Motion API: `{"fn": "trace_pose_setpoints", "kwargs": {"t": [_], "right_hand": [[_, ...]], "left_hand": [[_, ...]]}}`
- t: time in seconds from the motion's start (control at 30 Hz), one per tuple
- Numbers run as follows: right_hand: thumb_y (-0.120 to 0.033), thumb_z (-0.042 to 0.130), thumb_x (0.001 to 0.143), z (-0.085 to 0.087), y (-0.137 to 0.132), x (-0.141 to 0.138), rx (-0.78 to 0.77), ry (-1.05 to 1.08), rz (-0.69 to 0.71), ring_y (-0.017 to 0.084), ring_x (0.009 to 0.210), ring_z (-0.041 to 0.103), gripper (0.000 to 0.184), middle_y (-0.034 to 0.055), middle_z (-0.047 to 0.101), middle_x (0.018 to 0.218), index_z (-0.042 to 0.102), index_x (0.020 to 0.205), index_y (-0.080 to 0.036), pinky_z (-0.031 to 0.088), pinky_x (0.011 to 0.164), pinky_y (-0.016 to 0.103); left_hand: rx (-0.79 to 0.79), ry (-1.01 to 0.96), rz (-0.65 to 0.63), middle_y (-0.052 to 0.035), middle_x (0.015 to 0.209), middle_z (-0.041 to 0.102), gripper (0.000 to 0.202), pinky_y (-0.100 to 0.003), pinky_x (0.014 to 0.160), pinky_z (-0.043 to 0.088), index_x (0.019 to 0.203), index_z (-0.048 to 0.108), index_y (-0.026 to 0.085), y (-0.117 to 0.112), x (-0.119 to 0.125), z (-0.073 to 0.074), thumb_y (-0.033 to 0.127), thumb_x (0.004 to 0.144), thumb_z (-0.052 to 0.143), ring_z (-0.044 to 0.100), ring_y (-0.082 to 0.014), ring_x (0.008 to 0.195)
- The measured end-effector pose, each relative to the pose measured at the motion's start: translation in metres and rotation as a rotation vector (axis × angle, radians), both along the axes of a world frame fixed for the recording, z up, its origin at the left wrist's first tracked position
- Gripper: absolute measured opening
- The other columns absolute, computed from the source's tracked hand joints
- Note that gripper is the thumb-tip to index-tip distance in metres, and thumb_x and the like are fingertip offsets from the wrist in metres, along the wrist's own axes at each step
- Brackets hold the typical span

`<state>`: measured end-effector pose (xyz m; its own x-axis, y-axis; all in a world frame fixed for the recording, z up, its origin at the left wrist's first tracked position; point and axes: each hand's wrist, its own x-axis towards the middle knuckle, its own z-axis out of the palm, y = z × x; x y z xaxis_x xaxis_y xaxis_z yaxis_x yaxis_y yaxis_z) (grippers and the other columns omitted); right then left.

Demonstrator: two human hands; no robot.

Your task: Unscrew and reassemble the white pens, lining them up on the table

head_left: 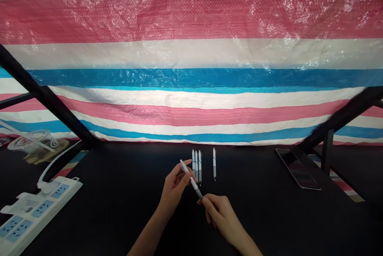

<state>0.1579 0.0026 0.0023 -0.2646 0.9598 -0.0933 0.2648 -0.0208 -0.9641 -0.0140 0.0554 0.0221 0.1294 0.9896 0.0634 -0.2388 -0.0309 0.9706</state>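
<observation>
A white pen (194, 183) with a grey grip slants between my two hands, above the black table (125, 192). The fingers of my left hand (175, 186) close round its clip end. At the lower, grey end, my right hand (220, 212) pinches the pen; its very tip is hidden by the fingers. Just behind my left hand, several like pens (200, 166) lie side by side, partly covered by my fingertips. One more pen (214, 164) lies apart, a little to their right.
To the right lies a dark smartphone (297, 169). A white power strip (38, 212) with a plugged-in cable is at the left, near a lidded plastic cup (32, 141). Black frame bars (56, 104) slope on both sides, and a striped plastic sheet (191, 56) hangs behind.
</observation>
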Motion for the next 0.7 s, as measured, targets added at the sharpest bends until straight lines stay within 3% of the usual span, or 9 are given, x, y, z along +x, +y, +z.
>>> {"fn": "trace_pose_setpoints", "kwargs": {"t": [0.13, 0.33, 0.53, 0.7], "right_hand": [[-0.047, 0.036, 0.100, -0.001, 0.009, 0.004, 0.162, -0.098, -0.089, 0.014, 0.052, 0.054, 0.046, -0.0027, 0.054, 0.054, 0.069, 0.097, -0.016, 0.037, 0.054, 0.023], [-0.047, 0.034, 0.100, -0.012, 0.007, 0.008, 0.167, -0.167, -0.117, 0.016, 0.053, 0.056, 0.046, -0.0020, 0.054, 0.056, 0.069, 0.101, -0.017, 0.038, 0.055, 0.024], [-0.045, 0.034, 0.100, -0.007, 0.006, 0.007, 0.183, -0.192, -0.109, 0.017, 0.056, 0.058, 0.044, -0.0003, 0.059, 0.062, 0.069, 0.101, -0.018, 0.039, 0.056, 0.024], [-0.045, 0.034, 0.100, -0.008, 0.005, 0.009, 0.184, -0.199, -0.112, 0.017, 0.056, 0.058, 0.043, -0.0008, 0.058, 0.060, 0.069, 0.102, -0.018, 0.039, 0.055, 0.024]], "left_hand": [[-0.025, 0.044, 0.028, 0.0025, 0.077, 0.066, 0.056, -0.033, 0.067, 0.057, 0.131, 0.051, 0.024, 0.012, 0.000, -0.001, 0.034, 0.080, 0.071, 0.069, -0.0182, 0.065], [-0.052, 0.055, 0.052, 0.0003, 0.076, 0.071, 0.037, -0.035, 0.065, 0.060, 0.109, 0.060, 0.021, 0.010, -0.003, -0.015, 0.033, 0.078, 0.074, 0.071, -0.0203, 0.065], [-0.104, 0.058, 0.045, -0.0017, 0.080, 0.074, 0.047, -0.034, 0.066, 0.061, 0.118, 0.055, 0.022, 0.012, -0.003, -0.017, 0.035, 0.077, 0.074, 0.073, -0.0202, 0.066], [-0.113, 0.043, 0.082, -0.0012, 0.077, 0.073, 0.040, -0.034, 0.063, 0.060, 0.108, 0.058, 0.021, 0.010, -0.001, -0.015, 0.036, 0.075, 0.075, 0.072, -0.0209, 0.064]]}}
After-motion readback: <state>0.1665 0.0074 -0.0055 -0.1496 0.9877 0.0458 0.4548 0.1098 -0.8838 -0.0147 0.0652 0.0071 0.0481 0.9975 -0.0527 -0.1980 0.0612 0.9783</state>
